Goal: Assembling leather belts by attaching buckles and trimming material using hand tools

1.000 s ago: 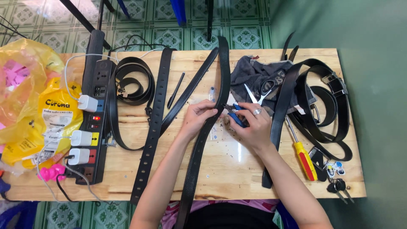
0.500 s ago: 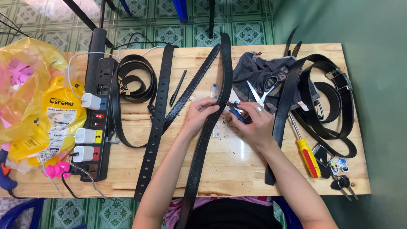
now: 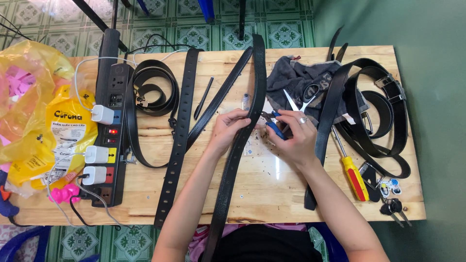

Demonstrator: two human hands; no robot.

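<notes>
Belt pinched by left hand; right hand holds pliers.

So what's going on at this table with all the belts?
A person sits at a wooden table strewn with black belts. Their left hand grips a long black belt that runs across the table toward them, while the right hand holds a blue-handled punch tool against the belt's edge. Scissors lie on a grey cloth, and a red-and-yellow screwdriver sits to the right.
</notes>
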